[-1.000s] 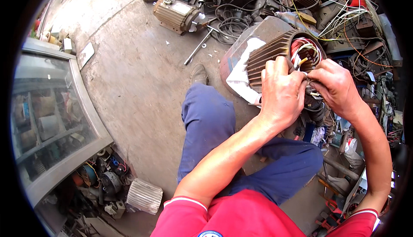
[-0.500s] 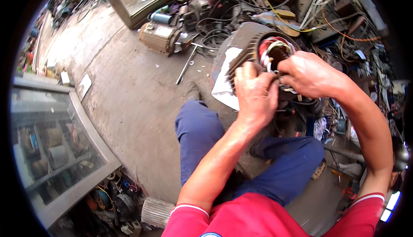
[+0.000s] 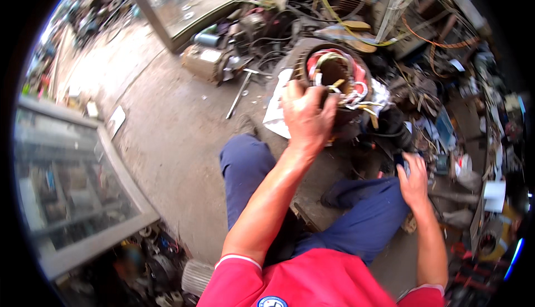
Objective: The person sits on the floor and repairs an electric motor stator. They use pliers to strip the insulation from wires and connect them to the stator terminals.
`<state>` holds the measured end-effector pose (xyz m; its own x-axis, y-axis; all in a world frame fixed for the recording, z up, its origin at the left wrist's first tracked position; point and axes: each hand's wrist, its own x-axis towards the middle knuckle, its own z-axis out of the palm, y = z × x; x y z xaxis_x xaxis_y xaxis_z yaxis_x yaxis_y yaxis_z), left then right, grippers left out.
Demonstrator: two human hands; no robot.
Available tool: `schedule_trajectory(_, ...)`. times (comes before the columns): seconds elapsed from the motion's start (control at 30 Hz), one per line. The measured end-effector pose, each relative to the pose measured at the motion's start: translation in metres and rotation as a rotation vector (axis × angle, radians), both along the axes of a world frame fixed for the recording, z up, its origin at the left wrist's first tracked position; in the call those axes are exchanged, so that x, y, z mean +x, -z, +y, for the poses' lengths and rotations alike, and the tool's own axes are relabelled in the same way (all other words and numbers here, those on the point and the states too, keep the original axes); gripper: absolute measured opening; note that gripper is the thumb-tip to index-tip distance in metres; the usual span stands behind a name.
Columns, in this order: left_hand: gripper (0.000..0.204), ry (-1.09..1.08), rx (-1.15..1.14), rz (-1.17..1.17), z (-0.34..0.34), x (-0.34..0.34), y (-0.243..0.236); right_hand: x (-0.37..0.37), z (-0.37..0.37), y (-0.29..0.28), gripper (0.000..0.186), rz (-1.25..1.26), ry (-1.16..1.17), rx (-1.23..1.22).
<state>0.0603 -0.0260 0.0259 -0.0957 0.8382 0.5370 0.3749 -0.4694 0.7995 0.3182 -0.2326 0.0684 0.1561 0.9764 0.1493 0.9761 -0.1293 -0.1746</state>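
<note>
In front of me an electric motor's stator housing stands tilted open-end up, with copper windings inside, red insulation and white sleeved leads around its mouth. My left hand has its fingers curled over the near left edge of the housing and grips it. Down by my right knee, my right hand is off the motor. Its fingers are stretched out beside a small dark blue box; slight blur hides whether they touch it. White paper lies under the housing's left side.
A T-handled wrench lies on the concrete floor beside another motor. Cables and scrap parts pile up behind and to the right. A framed glass panel stands at left; a ribbed motor body lies low left.
My right hand has left the windings and moved down and toward me, beside my right knee. My left hand stays on the housing. The whole view has shifted slightly.
</note>
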Motion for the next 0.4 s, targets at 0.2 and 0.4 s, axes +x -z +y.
schedule_trajectory(0.2, 0.016, -0.082, 0.061, -0.115, 0.000, 0.010, 0.002, 0.021, -0.078, 0.065, 0.026, -0.014, 0.257, 0.003)
schedule_trajectory(0.4, 0.016, -0.058, 0.012, -0.189, 0.000, 0.015, 0.005, 0.037, -0.072, 0.076, 0.023, 0.080, 0.296, 0.102)
